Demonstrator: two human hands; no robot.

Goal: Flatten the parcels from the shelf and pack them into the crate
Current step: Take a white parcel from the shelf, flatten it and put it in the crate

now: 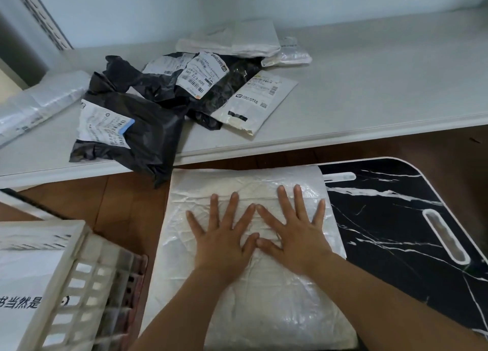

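Observation:
A large white plastic parcel (264, 298) lies on a black marble-patterned table (396, 232). My left hand (224, 237) and my right hand (293, 232) press flat on its upper half, fingers spread, thumbs touching. On the grey shelf (369, 86) behind lies a heap of parcels: a black one with a label (126, 131), another crumpled black one (184, 84), a white mailer (253, 102) and pale parcels at the back (237, 39). The white slatted crate (79, 284) stands at the lower left with a white printed parcel (23, 284) inside.
A clear plastic-wrapped parcel (34, 105) lies at the shelf's left end. A perforated shelf upright (39, 15) rises at the top left. Brown wooden floor (126, 210) shows between shelf, crate and table. The table has a slot handle (446, 239) on its right side.

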